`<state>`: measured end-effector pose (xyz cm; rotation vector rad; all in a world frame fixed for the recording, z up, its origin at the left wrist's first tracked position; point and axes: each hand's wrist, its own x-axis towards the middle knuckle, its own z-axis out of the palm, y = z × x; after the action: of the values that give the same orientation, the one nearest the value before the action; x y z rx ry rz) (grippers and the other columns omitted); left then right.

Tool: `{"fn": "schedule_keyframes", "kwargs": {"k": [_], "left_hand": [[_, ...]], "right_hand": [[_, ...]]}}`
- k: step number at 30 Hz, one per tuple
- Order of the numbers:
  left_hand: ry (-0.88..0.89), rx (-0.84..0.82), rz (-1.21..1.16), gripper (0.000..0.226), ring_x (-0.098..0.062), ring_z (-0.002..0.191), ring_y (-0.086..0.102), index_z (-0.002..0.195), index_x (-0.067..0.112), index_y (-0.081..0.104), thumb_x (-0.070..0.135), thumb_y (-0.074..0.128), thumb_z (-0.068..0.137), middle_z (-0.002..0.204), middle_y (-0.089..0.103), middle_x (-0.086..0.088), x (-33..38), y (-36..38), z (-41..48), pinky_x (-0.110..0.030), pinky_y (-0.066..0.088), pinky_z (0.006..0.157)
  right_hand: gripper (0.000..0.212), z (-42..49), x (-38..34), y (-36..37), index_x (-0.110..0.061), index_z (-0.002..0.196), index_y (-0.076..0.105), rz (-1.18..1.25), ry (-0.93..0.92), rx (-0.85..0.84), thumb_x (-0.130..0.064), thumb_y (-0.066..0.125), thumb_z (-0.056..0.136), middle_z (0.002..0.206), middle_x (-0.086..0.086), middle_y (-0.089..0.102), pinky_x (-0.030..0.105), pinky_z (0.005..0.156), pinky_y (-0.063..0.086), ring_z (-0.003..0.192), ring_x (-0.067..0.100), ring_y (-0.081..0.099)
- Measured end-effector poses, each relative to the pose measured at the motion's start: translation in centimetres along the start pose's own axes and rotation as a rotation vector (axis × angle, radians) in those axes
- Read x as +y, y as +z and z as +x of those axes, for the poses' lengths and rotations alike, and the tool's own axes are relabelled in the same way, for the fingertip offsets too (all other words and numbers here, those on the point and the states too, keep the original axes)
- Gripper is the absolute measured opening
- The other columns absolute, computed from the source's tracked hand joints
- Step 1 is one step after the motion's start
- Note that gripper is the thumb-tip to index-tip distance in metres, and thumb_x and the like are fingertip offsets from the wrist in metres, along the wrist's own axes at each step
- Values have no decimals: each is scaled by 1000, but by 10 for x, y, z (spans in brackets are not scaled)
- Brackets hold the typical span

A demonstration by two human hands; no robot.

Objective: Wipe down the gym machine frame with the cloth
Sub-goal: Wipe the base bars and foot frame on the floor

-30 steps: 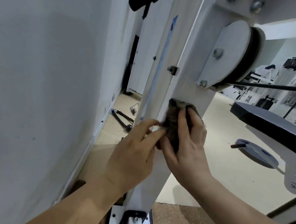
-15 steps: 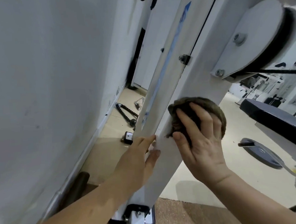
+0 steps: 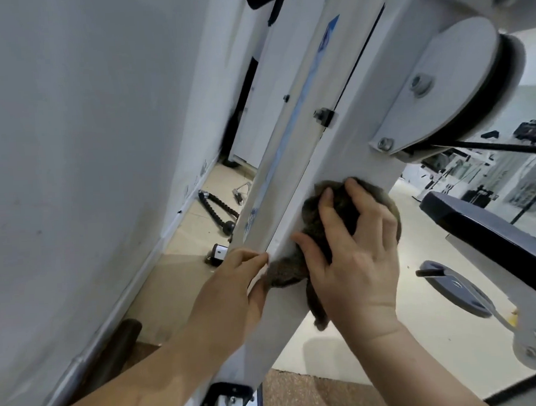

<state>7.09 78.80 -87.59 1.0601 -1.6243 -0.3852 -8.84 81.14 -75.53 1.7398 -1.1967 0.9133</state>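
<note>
The gym machine's white slanted post (image 3: 344, 136) runs from top right down to its foot at the bottom centre. A dark grey-brown cloth (image 3: 311, 222) is bunched against the post's right face, just below the pulley. My right hand (image 3: 353, 254) covers it, fingers spread and curved over the wad, pushing it onto the metal. A tail of cloth hangs under the palm. My left hand (image 3: 231, 291) rests on the post's left edge with fairly straight fingers, its thumb beside the cloth's lower end.
A white pulley wheel (image 3: 440, 82) with a black cable (image 3: 490, 147) sits just above the cloth. A white wall (image 3: 71, 151) is close on the left. A black rope handle (image 3: 217, 211) lies on the floor behind. A dark padded seat (image 3: 479, 222) and a weight plate (image 3: 454, 286) are at the right.
My right hand has carried the cloth from the post's narrow edge onto its right face and spread over it. My left hand has come off the cloth and now rests on the edge.
</note>
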Motion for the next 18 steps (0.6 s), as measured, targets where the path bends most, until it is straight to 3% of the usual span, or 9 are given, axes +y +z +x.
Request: {"fn": "schedule_keyframes", "kwargs": {"k": [2,5,8,11,15,18], "left_hand": [[-7,-12,-5,35,-3,105,62,133,27,68,28,65,98,122,56,19,2,-2,1,-34,57,87],[-29,9,-5,36,-4,101,60,134,26,68,23,68,98,120,56,18,5,-5,1,-32,56,88],[-69,22,-18,37,0,99,60,134,28,68,22,68,98,117,56,22,5,-4,-1,-27,54,88],[-89,30,-39,37,2,99,60,136,31,67,30,66,99,116,55,25,4,-3,-3,-24,53,89],[-69,30,-27,38,6,103,55,137,32,66,35,66,99,116,54,24,2,-2,-2,-14,47,85],[-78,26,-28,39,10,105,53,138,38,63,40,64,99,116,52,28,-1,-3,-3,-17,48,89]], "right_hand": [[67,-10,0,-2,-8,141,62,-69,-26,-36,-40,83,86,146,22,48,48,119,29,131,39,40],[68,-8,11,-4,-6,144,59,-84,-112,-52,-47,74,91,153,23,46,57,126,21,148,42,31],[86,-20,16,5,-1,158,34,3,-171,-174,-59,56,99,170,20,17,50,129,16,159,36,11],[101,-29,28,21,-4,163,11,-1,-249,-214,-68,52,96,173,13,-3,46,131,4,160,33,1],[79,16,44,21,-4,160,24,-3,-349,-43,-39,64,102,171,16,10,50,129,12,160,32,6],[59,41,33,22,-2,153,44,63,-290,115,-16,64,99,156,11,29,58,122,30,150,39,25]]}}
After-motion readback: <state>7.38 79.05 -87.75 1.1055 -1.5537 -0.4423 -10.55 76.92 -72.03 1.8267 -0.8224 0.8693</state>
